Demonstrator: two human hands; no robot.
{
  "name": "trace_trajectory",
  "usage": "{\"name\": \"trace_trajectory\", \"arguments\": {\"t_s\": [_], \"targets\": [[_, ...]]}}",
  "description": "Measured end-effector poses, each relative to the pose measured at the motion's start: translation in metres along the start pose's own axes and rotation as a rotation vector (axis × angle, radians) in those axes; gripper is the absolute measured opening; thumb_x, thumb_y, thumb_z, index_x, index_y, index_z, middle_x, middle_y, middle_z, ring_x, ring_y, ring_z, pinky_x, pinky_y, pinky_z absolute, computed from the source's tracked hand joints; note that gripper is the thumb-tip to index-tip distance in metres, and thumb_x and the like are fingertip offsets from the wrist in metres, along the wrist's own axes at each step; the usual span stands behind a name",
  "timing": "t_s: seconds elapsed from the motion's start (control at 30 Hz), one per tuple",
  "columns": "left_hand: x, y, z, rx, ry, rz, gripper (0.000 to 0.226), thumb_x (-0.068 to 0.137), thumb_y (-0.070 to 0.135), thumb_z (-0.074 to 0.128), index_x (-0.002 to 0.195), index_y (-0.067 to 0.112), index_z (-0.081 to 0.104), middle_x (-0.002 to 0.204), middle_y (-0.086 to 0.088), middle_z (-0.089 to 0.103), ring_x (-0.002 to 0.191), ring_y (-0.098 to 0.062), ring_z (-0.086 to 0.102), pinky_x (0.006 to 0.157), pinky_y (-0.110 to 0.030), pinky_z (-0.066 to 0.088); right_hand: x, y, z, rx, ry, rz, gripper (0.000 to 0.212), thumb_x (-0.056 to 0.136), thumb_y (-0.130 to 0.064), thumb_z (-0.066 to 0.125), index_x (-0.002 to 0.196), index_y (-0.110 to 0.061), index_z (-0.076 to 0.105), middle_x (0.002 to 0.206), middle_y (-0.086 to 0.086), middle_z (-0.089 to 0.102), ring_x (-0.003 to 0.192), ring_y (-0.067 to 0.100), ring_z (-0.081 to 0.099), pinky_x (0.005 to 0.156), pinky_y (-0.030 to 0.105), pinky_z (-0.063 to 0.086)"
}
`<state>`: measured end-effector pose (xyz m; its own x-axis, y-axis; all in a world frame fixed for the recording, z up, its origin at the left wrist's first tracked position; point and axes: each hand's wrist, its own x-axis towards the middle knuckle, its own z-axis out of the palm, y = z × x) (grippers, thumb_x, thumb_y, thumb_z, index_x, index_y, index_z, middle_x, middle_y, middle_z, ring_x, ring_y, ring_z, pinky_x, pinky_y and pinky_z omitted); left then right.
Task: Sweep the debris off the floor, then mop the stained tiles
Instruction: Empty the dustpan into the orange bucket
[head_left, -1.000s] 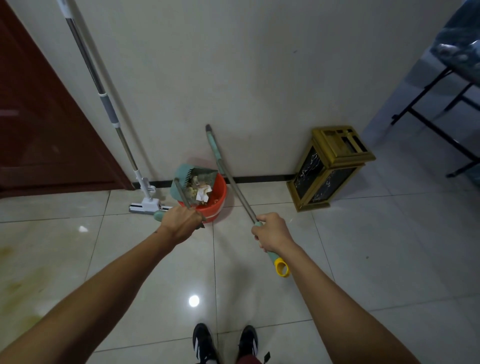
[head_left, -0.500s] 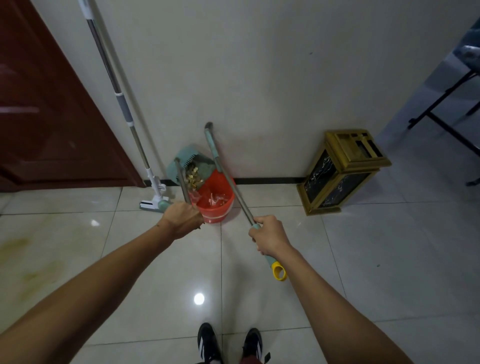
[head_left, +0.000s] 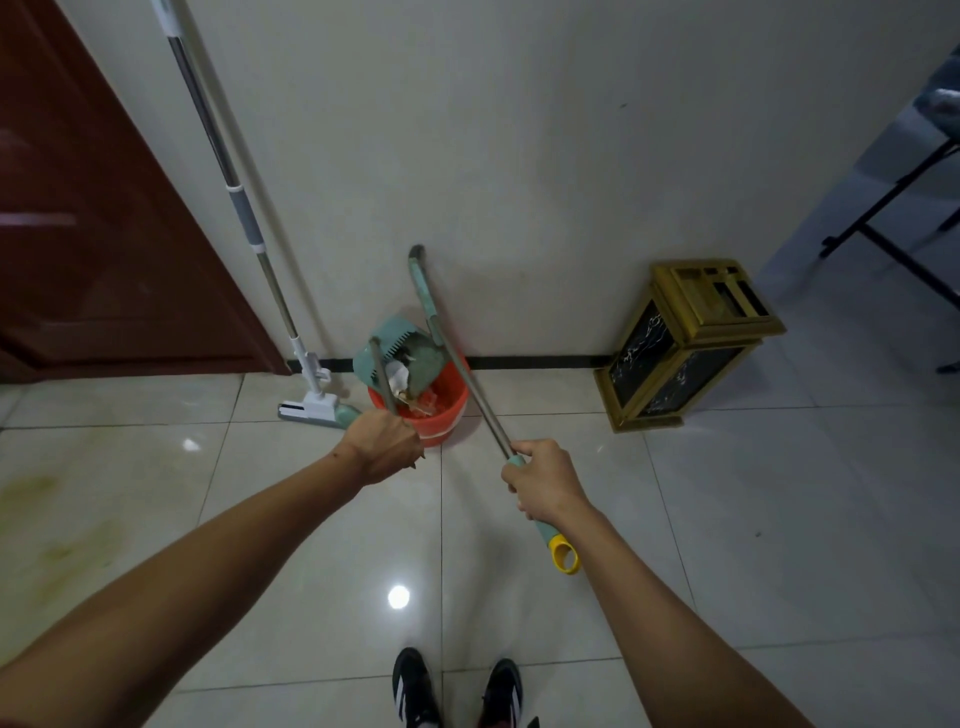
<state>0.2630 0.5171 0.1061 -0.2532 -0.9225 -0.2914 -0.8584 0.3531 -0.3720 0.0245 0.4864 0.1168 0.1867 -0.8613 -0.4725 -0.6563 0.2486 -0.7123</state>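
**Dustpan tipped over the red bucket, broom in the other hand**

The left hand (head_left: 384, 444) is curled tight round the thin metal handle of the dustpan (head_left: 402, 353). The green pan sits just beyond that grip, tilted over the open top of the red bucket (head_left: 441, 415), with paper scraps and other debris (head_left: 400, 376) at its lip and inside the bucket.

The right hand (head_left: 543, 480) is clamped on the green grip of the broom (head_left: 467, 384). From this fist the shaft runs up and away, crossing over the bucket's right rim towards the wall (head_left: 519, 156); its yellow hanging loop sticks out behind the hand.

Left of the left hand, a mop (head_left: 244, 218) leans against the wall with its white head on the floor. On the tiles (head_left: 779, 519) far left lie yellowish stains (head_left: 62, 525). Right of the broom grip stands a gold-framed bin (head_left: 685, 343) beside the wall. Two black shoes (head_left: 457, 686) show below.
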Motion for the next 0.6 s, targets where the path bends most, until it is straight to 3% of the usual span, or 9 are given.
{"name": "trace_trajectory", "arguments": {"t_s": [0.1,0.27,0.6], "targets": [[0.002,0.008,0.009,0.036,-0.099,0.026,0.021,0.097,0.020,0.055,0.110,0.022,0.072,0.106,0.000,0.071,0.093,-0.023,0.069,0.063,-0.035,0.043,-0.001,0.002,0.001,0.013,-0.008,-0.005,0.037,0.083,-0.012,0.060,0.118,-0.010,0.070,0.082,0.018,0.072,0.048,0.020,0.057,0.043,0.029,0.052],[0.003,-0.008,-0.003,0.005,-0.030,-0.001,0.018,0.097,0.021,0.057,0.109,0.020,0.071,0.106,-0.002,0.072,0.093,-0.027,0.071,0.062,-0.035,0.042,-0.004,0.001,0.000,0.047,-0.009,-0.009,0.034,0.084,-0.010,0.061,0.116,-0.007,0.069,0.073,0.011,0.065,0.045,0.018,0.052,0.040,0.025,0.048],[-0.008,0.014,0.009,0.157,-0.140,0.124,0.020,0.097,0.012,0.055,0.108,0.014,0.072,0.108,-0.006,0.069,0.094,-0.029,0.068,0.063,-0.034,0.043,-0.007,0.007,0.009,0.099,-0.008,0.017,0.031,0.085,-0.009,0.061,0.115,-0.010,0.070,0.068,0.006,0.063,0.041,0.012,0.051,0.039,0.024,0.047]]}}
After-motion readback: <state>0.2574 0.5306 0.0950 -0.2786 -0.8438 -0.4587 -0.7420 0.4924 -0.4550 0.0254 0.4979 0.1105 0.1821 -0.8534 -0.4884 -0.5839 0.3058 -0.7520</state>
